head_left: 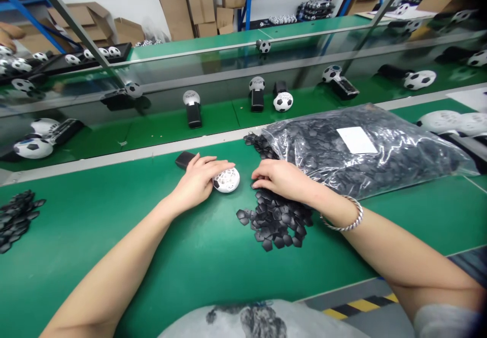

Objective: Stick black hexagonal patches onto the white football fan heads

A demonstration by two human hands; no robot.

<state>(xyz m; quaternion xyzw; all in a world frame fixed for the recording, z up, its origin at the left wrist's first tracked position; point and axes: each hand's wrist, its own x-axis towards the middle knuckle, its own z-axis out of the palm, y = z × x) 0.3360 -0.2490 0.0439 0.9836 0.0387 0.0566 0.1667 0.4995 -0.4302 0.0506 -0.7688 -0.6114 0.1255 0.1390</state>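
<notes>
My left hand (pixel 200 178) is wrapped over a white soccer-ball piece (pixel 227 180) with a black handle (pixel 184 160), which lies on the green table. Just right of it, my right hand (pixel 272 176) has its fingers pinched at the edge of a pile of black pentagon pieces (pixel 279 221); a dark piece seems to be at the fingertips. Behind my right wrist lies a large clear bag (pixel 365 150) full of the same black pieces, with a white label on it.
Beyond the table edge, a green conveyor (pixel 160 120) carries several ball-and-handle units. Another heap of black pieces (pixel 19 216) is at the far left. White ball parts (pixel 443 121) sit at the right edge. Cardboard boxes (pixel 200 4) stand at the back.
</notes>
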